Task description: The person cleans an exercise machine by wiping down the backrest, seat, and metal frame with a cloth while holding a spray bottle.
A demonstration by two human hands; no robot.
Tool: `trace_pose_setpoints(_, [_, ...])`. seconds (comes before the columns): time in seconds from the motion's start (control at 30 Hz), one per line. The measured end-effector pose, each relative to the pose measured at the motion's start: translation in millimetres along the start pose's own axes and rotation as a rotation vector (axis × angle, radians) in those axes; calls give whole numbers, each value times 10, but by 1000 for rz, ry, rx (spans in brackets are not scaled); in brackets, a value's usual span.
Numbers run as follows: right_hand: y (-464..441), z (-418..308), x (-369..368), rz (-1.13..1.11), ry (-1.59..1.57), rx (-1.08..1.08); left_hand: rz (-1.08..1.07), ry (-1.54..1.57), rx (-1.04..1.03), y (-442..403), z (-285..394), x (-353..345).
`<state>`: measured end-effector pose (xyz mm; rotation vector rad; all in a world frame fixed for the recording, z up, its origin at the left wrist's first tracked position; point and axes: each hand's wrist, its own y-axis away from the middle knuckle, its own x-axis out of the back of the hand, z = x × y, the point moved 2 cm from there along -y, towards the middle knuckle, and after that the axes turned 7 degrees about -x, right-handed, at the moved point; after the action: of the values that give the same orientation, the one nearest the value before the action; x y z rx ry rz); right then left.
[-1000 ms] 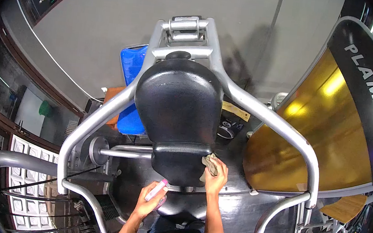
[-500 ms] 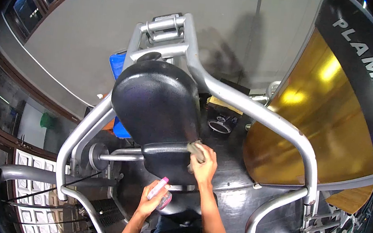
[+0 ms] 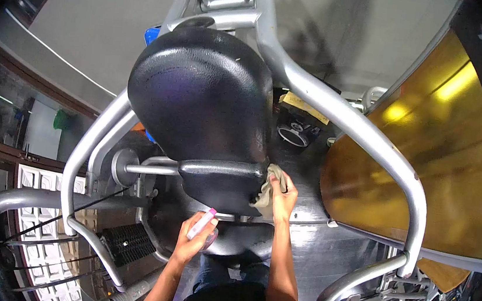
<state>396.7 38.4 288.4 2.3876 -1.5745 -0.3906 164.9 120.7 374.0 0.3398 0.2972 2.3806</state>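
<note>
A black padded backrest [image 3: 202,99] of a gym machine fills the middle of the head view, with a seam across its lower part. My right hand [image 3: 284,199] grips a crumpled beige cloth [image 3: 266,197] against the right edge of that lower part, just below the seam. Lower and to the left, my left hand [image 3: 189,238] is closed around a spray bottle [image 3: 202,224] with a white and pink top. Fingers partly hide the bottle's body. Below the backrest lies the black seat [image 3: 244,236], close to my legs.
Silver tubular arms [image 3: 366,131] of the machine curve down on both sides. A gold panel [image 3: 421,163] stands at the right. Behind the backrest, a black box with yellow on top [image 3: 298,124] sits near the grey wall [image 3: 120,14]. White patterned panels [image 3: 44,235] are at the lower left.
The view has come closer to the backrest. My right hand and the cloth have moved from the pad's front onto its right side edge. My left hand still holds the bottle.
</note>
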Motion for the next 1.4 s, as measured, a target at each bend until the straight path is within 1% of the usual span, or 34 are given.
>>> trace_pose_setpoints(0.03, [-4, -68, -53, 0, -97, 25, 8, 1, -3, 2, -23, -9])
trace_pose_setpoints(0.07, [26, -137, -58, 1, -71, 25, -7, -37, 14, 10, -1, -11])
trace_pose_setpoints(0.1, [47, -169, -67, -27, -109, -1, 0, -38, 29, 21, -4, -23])
trace_pose_setpoints(0.2, [90, -48, 0, -30, -82, -8, 5, -5, -7, 29, -5, -80])
trace_pose_setpoints(0.27, [154, 55, 77, 45, 322, 214, -12, -12, 1, 29, 14, -92])
trace_pose_setpoints(0.3, [178, 161, 118, 39, 325, 206, -34, -23, -4, 37, 17, -93])
trace_pose_setpoints(0.33, [196, 248, 146, 65, 339, 258, -32, -11, 50, 38, -4, -105])
trace_pose_setpoints(0.37, [221, 333, 174, 90, 352, 309, -28, -13, 55, 39, -18, -120])
trace_pose_setpoints(0.43, [254, 390, 203, 112, 335, 304, -29, -13, -61, 36, -23, -152])
trace_pose_setpoints(0.53, [242, 357, 227, 153, 410, 230, -27, 2, -50, 68, -12, -161])
trace_pose_setpoints(0.57, [213, 432, 200, 149, 408, 233, -23, 27, -50, 68, -12, -156])
trace_pose_setpoints(0.63, [172, 524, 128, 181, 124, 144, -20, 12, -40, 85, -72, -124])
trace_pose_setpoints(0.67, [197, 586, 90, 160, -20, 88, -22, -4, -27, 97, -99, -121])
trace_pose_setpoints(0.7, [291, 498, -1, 212, 54, 166, -22, -3, -31, 105, -98, -129])
trace_pose_setpoints(0.77, [457, 374, -179, 260, 83, 213, -13, 20, -63, 123, -79, -129])
trace_pose_setpoints(0.8, [547, 284, -255, 298, 83, 271, -12, 18, -63, 139, -76, -124])
trace_pose_setpoints(0.83, [594, 348, -266, 317, 177, 382, -6, 6, -46, 149, -78, -121])
trace_pose_setpoints(0.9, [725, 374, -328, 294, 247, 474, -2, -4, -32, 162, -103, -124])
trace_pose_setpoints(0.97, [814, 449, -328, 158, 385, 524, 11, -16, -36, 172, -144, -114])
trace_pose_setpoints(1.03, [832, 578, -346, 36, 501, 524, 14, -16, -41, 172, -136, -115])
trace_pose_setpoints(1.07, [831, 634, -317, 36, 567, 524, 21, -15, -44, 177, -131, -113])
trace_pose_setpoints(1.17, [792, 647, -193, 35, 592, 521, 40, -17, -76, 207, -81, -93])
trace_pose_setpoints(1.3, [700, 655, -38, 208, 471, 469, 62, -33, -31, 253, -60, -19])
trace_pose_setpoints(1.33, [676, 646, -6, 220, 488, 492, 51, -57, -34, 275, -97, 24])
trace_pose_setpoints(1.4, [666, 635, -2, 237, 422, 488, 40, -83, -39, 316, -132, 76])
